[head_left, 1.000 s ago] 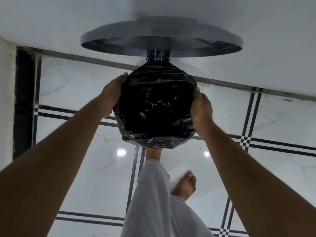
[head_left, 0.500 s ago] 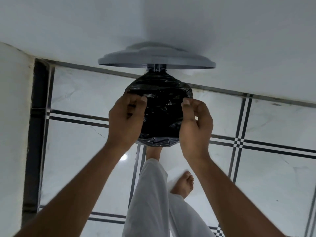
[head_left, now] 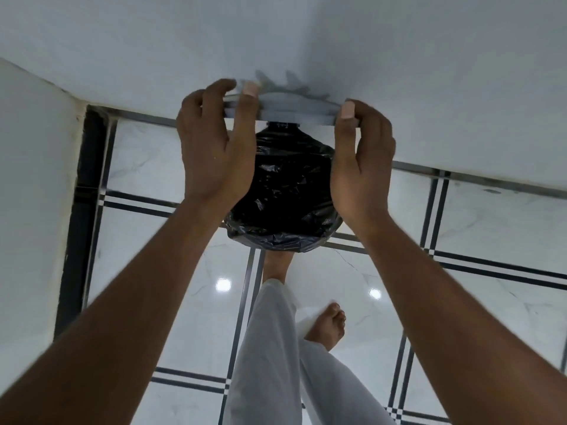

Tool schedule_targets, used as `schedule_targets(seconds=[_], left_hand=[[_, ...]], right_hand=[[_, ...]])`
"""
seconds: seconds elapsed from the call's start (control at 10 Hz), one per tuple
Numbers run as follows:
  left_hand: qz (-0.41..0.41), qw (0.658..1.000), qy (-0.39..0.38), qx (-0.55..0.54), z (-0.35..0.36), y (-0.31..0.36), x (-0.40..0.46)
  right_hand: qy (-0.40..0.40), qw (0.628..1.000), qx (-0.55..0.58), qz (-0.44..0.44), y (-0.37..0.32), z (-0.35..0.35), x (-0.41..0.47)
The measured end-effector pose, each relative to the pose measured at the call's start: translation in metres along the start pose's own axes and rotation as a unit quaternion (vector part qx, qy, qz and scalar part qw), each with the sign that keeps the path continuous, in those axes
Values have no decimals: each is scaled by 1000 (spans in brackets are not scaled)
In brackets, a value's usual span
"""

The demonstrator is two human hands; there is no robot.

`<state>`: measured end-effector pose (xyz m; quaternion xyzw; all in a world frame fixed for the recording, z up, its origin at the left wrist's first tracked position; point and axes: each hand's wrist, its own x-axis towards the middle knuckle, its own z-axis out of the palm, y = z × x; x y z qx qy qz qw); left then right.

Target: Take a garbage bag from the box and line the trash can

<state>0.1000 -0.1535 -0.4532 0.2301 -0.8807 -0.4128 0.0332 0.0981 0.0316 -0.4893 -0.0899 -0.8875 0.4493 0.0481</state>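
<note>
Both hands (head_left: 214, 148) (head_left: 362, 161) now grip the lid (head_left: 294, 110).

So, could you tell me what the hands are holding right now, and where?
Both hands, left and right, grip the grey lid by its rim, one at each end.

White wall (head_left: 306, 32), glossy striped floor (head_left: 460, 286)

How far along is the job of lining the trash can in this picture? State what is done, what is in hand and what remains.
Done: the black garbage bag sits in the trash can, its edge folded over the rim. In hand: the left hand and right hand both grip the grey lid, which stands raised. Left: probably only lowering the lid. The box is not in view.
</note>
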Motion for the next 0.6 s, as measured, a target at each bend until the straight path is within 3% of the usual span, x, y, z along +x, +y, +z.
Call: schedule_targets(seconds=[0.2,0.3,0.4,0.5,0.6], left_hand=[[-14,999,-46,-9,-1,-63,-56],[-75,987,-144,5,5,-99,-89],[-120,947,-289,66,16,-123,-113],[-159,920,-348,85,19,-116,-123],[-189,942,-276,31,25,-99,-128]], right_hand=[[-121,992,-18,35,34,-11,-63],[-194,976,-73,63,50,-19,-100],[-302,938,-94,145,60,-17,-126],[-308,917,-34,252,57,-18,-143],[-216,918,29,331,50,-22,-146]])
